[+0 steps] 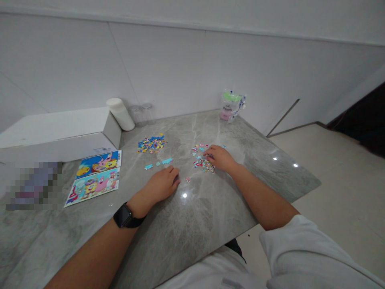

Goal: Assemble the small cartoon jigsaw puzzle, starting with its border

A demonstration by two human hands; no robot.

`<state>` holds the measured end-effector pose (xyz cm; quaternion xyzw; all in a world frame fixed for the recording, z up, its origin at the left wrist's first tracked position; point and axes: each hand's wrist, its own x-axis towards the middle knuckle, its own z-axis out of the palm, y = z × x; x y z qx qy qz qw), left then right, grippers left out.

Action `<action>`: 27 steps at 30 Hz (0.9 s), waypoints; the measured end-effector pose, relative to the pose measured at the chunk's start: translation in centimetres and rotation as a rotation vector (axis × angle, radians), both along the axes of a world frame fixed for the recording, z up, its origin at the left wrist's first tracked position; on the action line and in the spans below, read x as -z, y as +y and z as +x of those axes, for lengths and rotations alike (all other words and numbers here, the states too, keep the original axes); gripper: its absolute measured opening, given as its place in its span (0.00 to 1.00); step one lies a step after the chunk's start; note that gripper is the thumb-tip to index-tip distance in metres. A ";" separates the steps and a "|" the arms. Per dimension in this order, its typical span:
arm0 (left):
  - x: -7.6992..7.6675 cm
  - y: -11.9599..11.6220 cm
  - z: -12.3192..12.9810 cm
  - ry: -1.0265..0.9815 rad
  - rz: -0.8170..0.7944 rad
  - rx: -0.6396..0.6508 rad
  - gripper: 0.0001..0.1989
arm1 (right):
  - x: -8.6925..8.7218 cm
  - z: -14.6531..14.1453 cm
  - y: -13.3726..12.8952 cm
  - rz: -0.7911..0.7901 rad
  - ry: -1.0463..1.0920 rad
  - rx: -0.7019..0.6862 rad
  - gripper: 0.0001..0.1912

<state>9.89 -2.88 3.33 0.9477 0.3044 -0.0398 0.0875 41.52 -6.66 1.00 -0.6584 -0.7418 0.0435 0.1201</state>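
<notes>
Turquoise puzzle pieces (167,161) look partly joined just beyond the left hand (164,182); most others lie loose.
Both hands half-curl, any grip hidden from me: right hand (221,157) over the mixed heap (207,167), blue-yellow heap (151,145) beyond the left.

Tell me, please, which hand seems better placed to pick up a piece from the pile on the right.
Probably the right hand, since it is at that pile of puzzle pieces. The left hand is farther off, beside the light-blue pieces.
</notes>
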 end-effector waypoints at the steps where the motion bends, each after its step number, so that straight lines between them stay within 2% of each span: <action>1: -0.1 0.0 0.0 0.000 0.000 0.000 0.10 | 0.0 -0.2 0.0 0.004 0.009 -0.032 0.14; 4: -0.2 -0.1 0.1 -0.004 -0.009 -0.005 0.10 | -0.1 -0.7 0.1 -0.014 0.004 -0.085 0.15; 9: -0.4 -0.1 0.0 -0.001 -0.019 -0.001 0.10 | -0.2 -0.5 0.1 -0.008 -0.035 0.029 0.17; 14: -0.1 0.1 0.0 -0.002 -0.010 0.001 0.09 | 0.3 -0.5 0.1 0.009 -0.015 -0.031 0.17; 19: 0.1 0.1 0.1 0.011 -0.006 -0.004 0.10 | 0.5 -0.3 0.2 0.040 -0.015 0.009 0.18; 24: 0.0 0.1 0.1 0.013 -0.011 -0.008 0.10 | 0.7 -0.2 0.2 0.042 0.039 -0.083 0.18; 27: -0.1 0.1 0.2 0.008 -0.020 -0.014 0.09 | 0.8 -0.3 0.3 0.024 0.031 -0.084 0.19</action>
